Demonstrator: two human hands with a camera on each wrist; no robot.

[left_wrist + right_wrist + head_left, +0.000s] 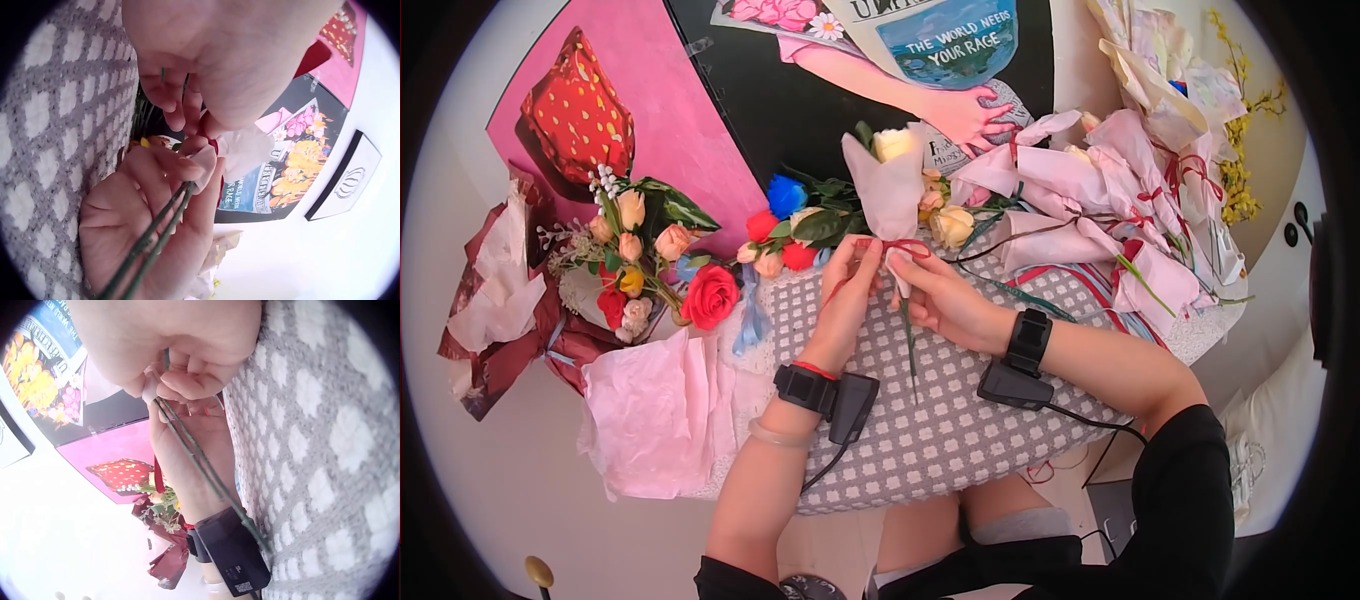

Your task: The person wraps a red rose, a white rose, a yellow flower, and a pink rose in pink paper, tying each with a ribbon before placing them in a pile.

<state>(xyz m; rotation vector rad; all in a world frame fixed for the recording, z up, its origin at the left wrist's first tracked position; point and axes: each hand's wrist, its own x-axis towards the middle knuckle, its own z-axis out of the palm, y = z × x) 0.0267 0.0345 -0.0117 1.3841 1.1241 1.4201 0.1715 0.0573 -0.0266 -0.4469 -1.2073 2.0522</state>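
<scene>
A cream rose (894, 146) wrapped in pale pink paper (886, 198) stands upright between the two hands, a red ribbon (900, 246) tied around the paper's gathered neck. The left hand (848, 294) pinches the ribbon at the left side of the neck. With thumb and fingers, the right hand (945, 300) grips the neck from the right; in the left wrist view its fingers curl round the paper end (204, 167). Green stems (200, 456) stick out below the paper, over the grey and white checked cloth (870, 440).
Several pink-wrapped flowers (1050, 180) lie at the right. Loose flowers, among them a blue rose (788, 196) and a red rose (711, 297), lie at the left and behind. Pink paper sheets (650, 415) are at the front left, a dark red wrapped bouquet (500, 300) beyond.
</scene>
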